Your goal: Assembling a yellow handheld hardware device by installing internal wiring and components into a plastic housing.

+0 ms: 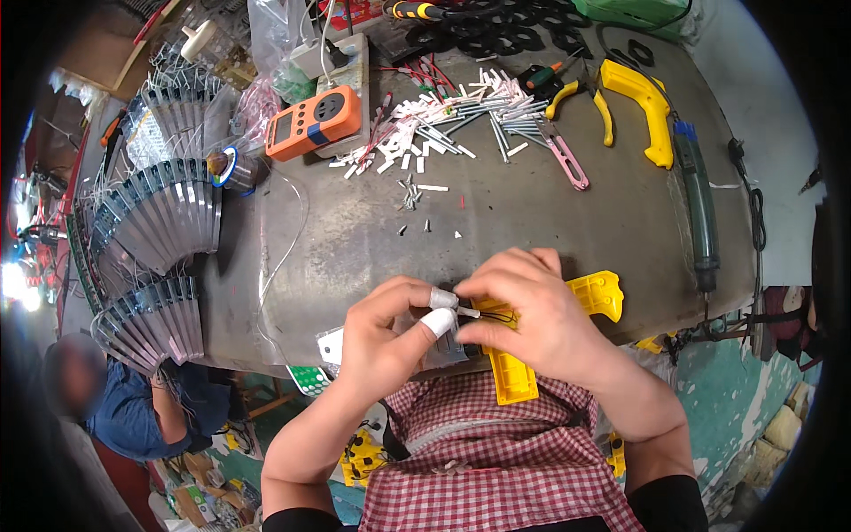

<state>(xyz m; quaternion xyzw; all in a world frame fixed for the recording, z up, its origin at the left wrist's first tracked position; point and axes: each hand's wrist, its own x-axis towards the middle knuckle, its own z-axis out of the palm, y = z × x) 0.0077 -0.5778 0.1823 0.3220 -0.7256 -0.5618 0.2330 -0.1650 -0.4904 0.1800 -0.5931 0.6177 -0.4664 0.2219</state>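
At the near table edge my left hand [377,341], with white covers on thumb and forefinger, is closed in a pinch on a small white sleeve [468,311]. Thin dark wires [499,317] run from the sleeve toward my right hand [545,310]. That hand is curled with thumb and forefinger close to the sleeve; what its fingertips grip is hidden. Beneath it lies a yellow plastic housing shell [514,379], one end jutting over the table edge and the other showing to the right. A clear, flat metallic piece [446,353] is partly visible below my fingers.
White sleeves [417,124] and long screws lie piled behind an orange meter [315,122]. Pink snips [565,155], yellow-handled pliers [604,115], a yellow housing [651,115] and a green electric screwdriver [698,204] sit right. Fanned metal strips [160,213] and a co-worker [160,408] are left.
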